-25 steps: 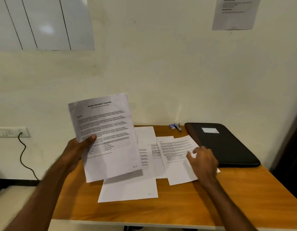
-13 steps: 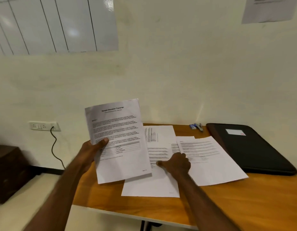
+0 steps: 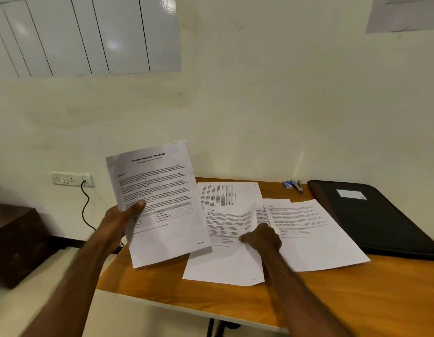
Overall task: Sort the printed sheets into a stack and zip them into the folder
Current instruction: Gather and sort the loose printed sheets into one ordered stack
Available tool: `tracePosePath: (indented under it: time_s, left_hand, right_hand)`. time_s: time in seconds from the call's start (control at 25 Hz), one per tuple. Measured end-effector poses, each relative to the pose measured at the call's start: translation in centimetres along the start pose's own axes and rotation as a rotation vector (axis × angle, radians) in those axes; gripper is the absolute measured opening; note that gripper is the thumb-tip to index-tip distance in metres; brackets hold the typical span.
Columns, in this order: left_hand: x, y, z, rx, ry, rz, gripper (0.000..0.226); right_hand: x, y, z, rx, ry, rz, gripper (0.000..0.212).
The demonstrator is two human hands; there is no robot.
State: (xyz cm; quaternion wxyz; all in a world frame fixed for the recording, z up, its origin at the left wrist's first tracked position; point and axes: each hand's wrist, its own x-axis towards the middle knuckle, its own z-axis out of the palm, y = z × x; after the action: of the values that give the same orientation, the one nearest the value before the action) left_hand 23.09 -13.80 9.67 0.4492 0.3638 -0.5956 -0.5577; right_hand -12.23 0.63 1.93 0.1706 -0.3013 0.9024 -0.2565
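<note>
My left hand (image 3: 122,218) holds a printed sheet headed "Sample Education Transcript" (image 3: 162,203) upright above the table's left end, thumb on its face. My right hand (image 3: 261,237) pinches the right edge of a middle sheet (image 3: 225,254) lying on the table; that edge is lifted and curled. Another sheet (image 3: 231,193) lies behind it, turned sideways. A further sheet (image 3: 313,237) lies to the right, partly over one more page. The black zip folder (image 3: 371,217) lies shut at the right, with a white label on top.
The wooden table (image 3: 332,295) stands against a cream wall. A small blue box (image 3: 287,184) and a stapler (image 3: 297,186) sit at the back edge. A wall socket with a black cord (image 3: 84,205) is at the left, above a dark cabinet (image 3: 16,242).
My right hand moved from the right sheet to the middle sheet and has now pinched and lifted its right edge. My left hand keeps holding the transcript sheet. The view shifted left.
</note>
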Motion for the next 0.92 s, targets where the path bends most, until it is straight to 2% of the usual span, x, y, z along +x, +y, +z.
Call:
tracePosePath:
  time_s: [0.08, 0.2, 0.28, 0.36, 0.48, 0.52, 0.68, 0.92]
  left_hand:
    - [-0.3, 0.1, 0.1, 0.003, -0.005, 0.004, 0.066]
    - [-0.3, 0.0, 0.5, 0.022, -0.028, 0.008, 0.097]
    - [-0.1, -0.2, 0.8, 0.014, -0.039, 0.008, 0.1]
    - [0.2, -0.4, 1.4, 0.001, -0.045, 0.003, 0.089]
    - [0.5, -0.5, 2.9, -0.059, -0.053, -0.012, 0.05]
    - [0.6, -0.5, 3.5, -0.073, -0.054, -0.024, 0.044]
    - [1.0, -0.3, 5.8, -0.136, -0.093, -0.067, 0.043]
    - [0.6, 0.1, 8.1, -0.116, -0.149, -0.061, 0.048]
  right_hand:
    - [0.3, 0.6, 0.4, 0.152, 0.045, -0.029, 0.041]
    - [0.8, 2.3, -0.6, 0.504, 0.046, -0.093, 0.023]
    - [0.7, 3.6, -3.4, 0.768, 0.01, -0.14, 0.014]
    - [0.2, 5.1, -7.2, 0.919, -0.008, -0.207, 0.019]
    - [-0.4, 7.2, -12.3, 0.998, 0.045, -0.281, 0.026]
    - [-0.4, 7.8, -13.6, 1.017, 0.062, -0.285, 0.027]
    - [-0.7, 9.5, -16.5, 1.041, 0.109, -0.289, 0.031]
    - [-1.2, 10.8, -17.1, 1.046, 0.137, -0.276, 0.031]
